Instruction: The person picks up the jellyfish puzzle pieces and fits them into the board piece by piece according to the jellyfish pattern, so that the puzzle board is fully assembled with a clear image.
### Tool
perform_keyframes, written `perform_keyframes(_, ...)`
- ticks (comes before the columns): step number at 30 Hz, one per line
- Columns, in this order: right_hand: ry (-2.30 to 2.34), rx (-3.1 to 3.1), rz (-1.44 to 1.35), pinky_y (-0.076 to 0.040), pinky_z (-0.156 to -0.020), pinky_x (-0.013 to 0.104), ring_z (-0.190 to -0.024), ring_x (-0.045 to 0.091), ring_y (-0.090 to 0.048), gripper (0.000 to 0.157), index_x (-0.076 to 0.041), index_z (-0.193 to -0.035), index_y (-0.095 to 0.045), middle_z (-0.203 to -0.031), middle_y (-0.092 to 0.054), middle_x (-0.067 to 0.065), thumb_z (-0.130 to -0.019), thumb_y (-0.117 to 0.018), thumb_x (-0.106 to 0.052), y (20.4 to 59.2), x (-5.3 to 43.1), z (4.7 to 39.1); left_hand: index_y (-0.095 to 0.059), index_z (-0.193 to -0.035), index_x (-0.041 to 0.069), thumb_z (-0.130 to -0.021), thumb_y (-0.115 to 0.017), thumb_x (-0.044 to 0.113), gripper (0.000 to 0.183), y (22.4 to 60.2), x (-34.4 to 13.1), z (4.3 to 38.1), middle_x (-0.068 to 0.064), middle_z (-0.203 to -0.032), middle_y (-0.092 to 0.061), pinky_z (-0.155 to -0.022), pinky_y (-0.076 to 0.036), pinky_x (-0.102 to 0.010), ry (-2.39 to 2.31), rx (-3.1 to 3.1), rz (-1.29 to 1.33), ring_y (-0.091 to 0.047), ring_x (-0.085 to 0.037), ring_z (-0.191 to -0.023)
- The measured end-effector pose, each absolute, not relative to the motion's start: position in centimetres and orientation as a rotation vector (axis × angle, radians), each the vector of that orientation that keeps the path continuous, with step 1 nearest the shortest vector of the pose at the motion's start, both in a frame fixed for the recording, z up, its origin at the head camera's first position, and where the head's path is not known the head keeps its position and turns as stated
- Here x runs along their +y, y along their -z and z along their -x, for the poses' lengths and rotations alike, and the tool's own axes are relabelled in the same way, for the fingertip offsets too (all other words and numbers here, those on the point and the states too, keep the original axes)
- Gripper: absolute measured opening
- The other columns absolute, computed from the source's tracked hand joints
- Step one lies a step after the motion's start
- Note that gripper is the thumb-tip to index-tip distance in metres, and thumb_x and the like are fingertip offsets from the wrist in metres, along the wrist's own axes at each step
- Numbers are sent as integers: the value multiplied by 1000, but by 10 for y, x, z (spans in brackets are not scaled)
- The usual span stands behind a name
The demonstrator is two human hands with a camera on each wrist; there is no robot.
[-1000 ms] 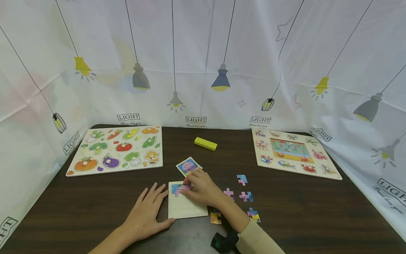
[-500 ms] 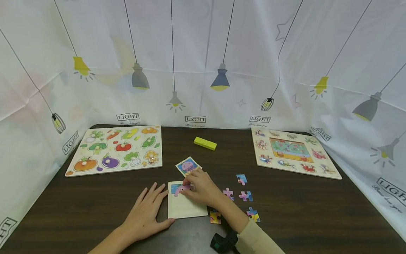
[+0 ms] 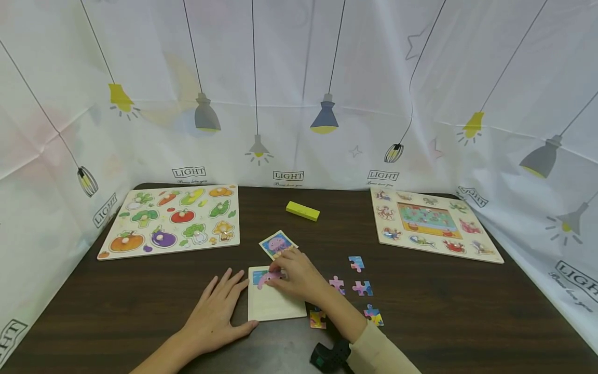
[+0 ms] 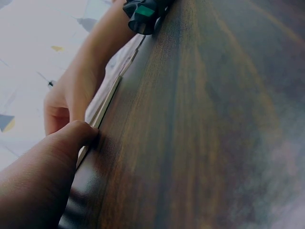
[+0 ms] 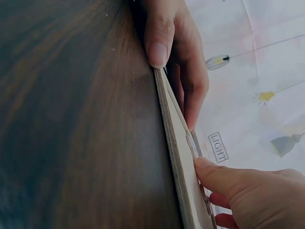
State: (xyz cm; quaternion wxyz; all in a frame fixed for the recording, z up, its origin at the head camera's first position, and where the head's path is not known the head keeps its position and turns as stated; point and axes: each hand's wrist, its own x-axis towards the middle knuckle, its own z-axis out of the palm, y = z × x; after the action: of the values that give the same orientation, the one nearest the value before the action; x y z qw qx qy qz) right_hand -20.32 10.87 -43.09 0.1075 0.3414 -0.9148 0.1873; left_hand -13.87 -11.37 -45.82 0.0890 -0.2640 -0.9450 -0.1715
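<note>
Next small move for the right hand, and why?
Probably press the pink puzzle piece flat: the right hand pinches it at the far side of the pale board, and the left hand touches its left edge, which should limit sliding.

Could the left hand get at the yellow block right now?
Probably yes: the gap between vegetable board and picture card leaves the yellow block approachable, though the left hand must leave the puzzle tray.

Beige sleeve [image 3: 380,352] there on right forearm [image 3: 343,314]! Chunky black wrist camera [image 3: 330,357] beside it, green patch [image 4: 145,11] showing. Left hand [image 3: 216,310], right hand [image 3: 299,278]: bare!
</note>
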Motion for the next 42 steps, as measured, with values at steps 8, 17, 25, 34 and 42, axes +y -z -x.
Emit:
perform_keyframes(8, -567, -2715, -1027, -43, -85, 32, -93, 12, -52, 25, -14, -97, -68, -97, -62, -5, -80, -71, -31, 420, 110, 201, -45, -134, 9, -76, -51, 69, 84, 458, -113, 140, -9, -142, -36, -105, -17, -52, 511, -2824, 792, -23, -31, -134)
perform_keyframes(17, -672, -2666, -1064, -45, -81, 30, -92, 13, -49, 23, -11, -99, -68, -99, -63, -3, -80, -72, -23, 401, 114, 195, -46, -134, 8, -77, -55, 66, 81, 457, -113, 138, -10, -142, -36, -105, -17, -53, 528, -2831, 794, -23, -32, -134)
perform_keyframes(25, -640, -2669, -996, -45, -85, 32, -96, 14, -49, 25, -10, -103, -66, -103, -61, 0, -80, -72, -16, 388, 128, 193, -45, -134, 10, -76, -54, 67, 82, 458, -113, 139, -9, -142, -36, -105, -17, -52, 526, -2843, 782, -24, -31, -134)
perform_keyframes(34, -639, -2622, -947, -44, -86, 34, -100, 17, -48, 30, -7, -109, -64, -107, -60, 2, -80, -71, -12, 385, 155, 195, -46, -133, 10, -75, -55, 67, 82, 458, -112, 138, -9, -141, -37, -105, -17, -52, 529, -2838, 770, -25, -31, -134)
perform_keyframes(42, -618, -2632, -838, -45, -85, 37, -101, 21, -48, 36, -6, -114, -61, -111, -58, 6, -80, -72, -13, 381, 182, 199, -46, -133, 10, -75, -55, 68, 82, 458, -112, 138, -9, -141, -37, -105, -16, -53, 539, -2828, 769, -24, -31, -134)
